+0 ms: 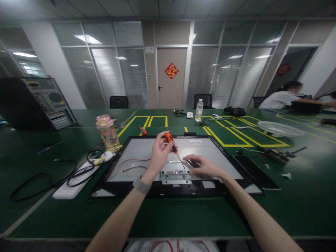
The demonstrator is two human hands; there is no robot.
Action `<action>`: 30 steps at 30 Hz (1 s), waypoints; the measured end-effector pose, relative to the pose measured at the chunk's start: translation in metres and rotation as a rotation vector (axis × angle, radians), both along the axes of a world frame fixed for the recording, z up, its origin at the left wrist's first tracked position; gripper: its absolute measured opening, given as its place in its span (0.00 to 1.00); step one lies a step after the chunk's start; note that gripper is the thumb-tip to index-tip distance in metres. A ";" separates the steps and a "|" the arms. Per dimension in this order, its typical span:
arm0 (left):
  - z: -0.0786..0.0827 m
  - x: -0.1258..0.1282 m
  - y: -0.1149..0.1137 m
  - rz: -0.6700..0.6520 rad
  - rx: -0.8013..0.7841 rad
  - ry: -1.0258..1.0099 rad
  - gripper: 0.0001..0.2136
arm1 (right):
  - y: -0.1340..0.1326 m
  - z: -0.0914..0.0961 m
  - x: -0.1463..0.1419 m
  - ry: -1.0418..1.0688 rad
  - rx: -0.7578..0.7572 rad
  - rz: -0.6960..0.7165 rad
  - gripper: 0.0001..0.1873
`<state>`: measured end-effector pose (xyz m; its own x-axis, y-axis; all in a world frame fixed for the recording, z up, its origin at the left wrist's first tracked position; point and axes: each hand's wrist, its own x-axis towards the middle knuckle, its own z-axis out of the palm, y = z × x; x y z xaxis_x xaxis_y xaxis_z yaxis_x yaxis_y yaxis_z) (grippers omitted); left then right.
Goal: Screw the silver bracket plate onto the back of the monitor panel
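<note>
A screwdriver (172, 142) with an orange and black handle is gripped in the fingers of my left hand (159, 154). Its shaft slants down to the right, the tip close to a metal bracket (174, 172) on the back of a display panel (136, 147). My right hand (203, 165) rests by the bracket's right end, fingers bent and apart; whether its fingertips pinch a small part I cannot make out. Thin wires (131, 168) run across the panel's left half. The panel lies flat, its black frame around a grey metal back.
Left of the panel are a power strip (76, 178) with black cables, a pink-lidded bottle (108, 134) and a computer case (49, 101). A black strip-like part (256, 171) lies to the right. Behind stand a clear bottle (199, 110) and a red screwdriver (143, 131). A person (280, 98) sits far right.
</note>
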<state>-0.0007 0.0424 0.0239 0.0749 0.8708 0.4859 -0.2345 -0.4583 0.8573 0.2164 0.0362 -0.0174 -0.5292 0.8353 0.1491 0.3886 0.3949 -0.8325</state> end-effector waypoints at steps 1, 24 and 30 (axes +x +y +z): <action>-0.003 0.001 -0.001 0.000 -0.002 0.010 0.21 | 0.000 -0.003 0.004 -0.041 -0.019 0.026 0.30; -0.019 0.016 -0.018 0.024 0.157 0.270 0.18 | -0.004 -0.023 -0.006 -0.079 0.072 -0.027 0.34; -0.020 0.014 -0.016 0.016 0.145 0.263 0.18 | -0.005 -0.021 -0.006 -0.105 0.071 -0.022 0.33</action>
